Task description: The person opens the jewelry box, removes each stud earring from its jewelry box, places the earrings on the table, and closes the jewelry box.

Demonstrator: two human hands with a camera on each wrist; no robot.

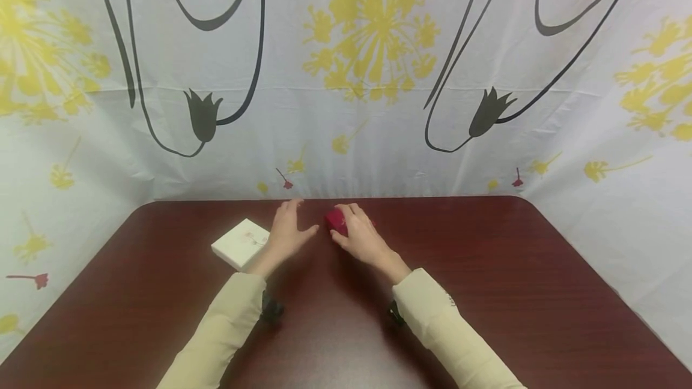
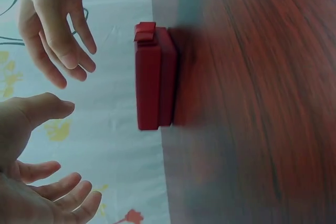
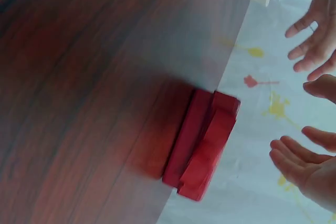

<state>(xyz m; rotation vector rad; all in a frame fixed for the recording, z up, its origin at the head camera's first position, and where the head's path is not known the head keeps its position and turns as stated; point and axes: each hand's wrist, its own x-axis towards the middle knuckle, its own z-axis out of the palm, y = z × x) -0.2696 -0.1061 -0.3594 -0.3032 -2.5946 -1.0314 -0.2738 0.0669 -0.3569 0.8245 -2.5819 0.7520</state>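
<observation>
red gift box [image 1: 335, 220]: lies near the far edge of the table [image 1: 486, 293], a red ribbon bow [image 2: 145, 31] on its top
right hand [image 1: 361, 238]: hangs just above the red gift box, fingers loosely bent, thumb apart from them, holding nothing; the wrist views show a gap between hand and box
left hand [image 1: 283, 234]: wide and empty, thumb spread from the fingers, between the two boxes
white box [image 1: 238, 242]: flat on the table to the left, partly hidden by the left hand
tabletop: dark reddish wood
curtain [image 1: 346, 167]: white with yellow and grey flowers, behind the table
</observation>
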